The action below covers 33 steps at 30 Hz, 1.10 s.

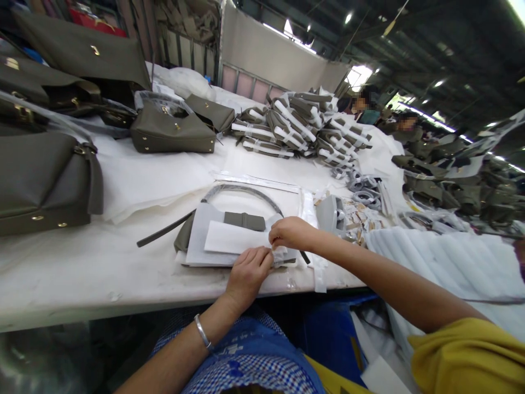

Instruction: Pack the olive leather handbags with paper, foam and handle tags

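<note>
An olive-grey handbag [184, 236] lies flat on the table in front of me, its plastic-wrapped handle [241, 189] arching away. A pale grey sheet [197, 230] covers part of it, with a white foam sheet [229, 239] on top. My left hand [251, 273] presses on the near edge of the foam, fingers bent and close together. Just beyond its fingertips, my right hand [293, 234] is closed in a pinch at the right end of the foam; what it pinches is hidden. Clear plastic [283, 261] shows beside the left fingertips. A dark strap [164, 229] sticks out left.
Finished-looking handbags [172, 131] stand at the left and back. Bundled strapped pieces [295, 128] are heaped behind. Coiled grey straps [365, 191] and scraps lie right, near white padded rolls [447, 262]. The table edge [135, 312] runs before me. Other people sit far right.
</note>
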Each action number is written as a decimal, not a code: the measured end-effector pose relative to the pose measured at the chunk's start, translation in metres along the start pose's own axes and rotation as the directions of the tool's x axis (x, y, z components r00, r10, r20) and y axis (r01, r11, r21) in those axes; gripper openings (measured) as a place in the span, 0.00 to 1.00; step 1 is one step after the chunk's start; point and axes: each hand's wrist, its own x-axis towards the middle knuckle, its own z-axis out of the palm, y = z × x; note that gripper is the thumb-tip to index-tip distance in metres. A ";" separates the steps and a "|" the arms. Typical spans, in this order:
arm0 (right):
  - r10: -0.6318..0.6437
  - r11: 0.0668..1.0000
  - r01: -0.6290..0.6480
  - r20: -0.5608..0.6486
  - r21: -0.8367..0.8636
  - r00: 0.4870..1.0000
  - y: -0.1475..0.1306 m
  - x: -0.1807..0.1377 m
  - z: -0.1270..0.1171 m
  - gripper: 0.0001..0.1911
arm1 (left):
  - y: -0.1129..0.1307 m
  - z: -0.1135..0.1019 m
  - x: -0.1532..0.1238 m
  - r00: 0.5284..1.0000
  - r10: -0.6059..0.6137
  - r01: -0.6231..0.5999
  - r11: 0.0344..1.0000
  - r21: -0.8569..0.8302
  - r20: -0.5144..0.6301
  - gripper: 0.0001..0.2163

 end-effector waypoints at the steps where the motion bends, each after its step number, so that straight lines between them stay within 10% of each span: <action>1: 0.002 0.999 -0.003 0.012 0.044 1.000 0.003 0.004 0.002 0.05 | 0.000 0.001 0.000 1.000 -0.001 0.001 1.000 -0.002 -0.006 0.11; 11: 0.070 0.910 -0.101 0.092 0.401 0.993 0.029 0.030 0.005 0.09 | 0.000 0.002 -0.003 1.000 -0.007 0.007 1.000 0.002 -0.011 0.12; 20: 0.225 0.617 -0.180 0.048 0.766 0.973 0.042 0.026 0.035 0.16 | -0.001 0.001 -0.001 0.997 0.054 -0.053 0.998 0.027 -0.061 0.11; 28: 0.555 0.682 -0.163 -0.360 0.713 0.750 0.020 -0.008 0.062 0.09 | -0.004 0.000 -0.001 0.995 0.096 -0.093 0.990 0.107 -0.018 0.18; 33: 0.224 0.952 -0.023 -0.646 0.304 0.730 -0.019 -0.035 0.104 0.14 | -0.008 -0.005 -0.005 0.962 0.265 -0.255 0.959 0.125 -0.070 0.23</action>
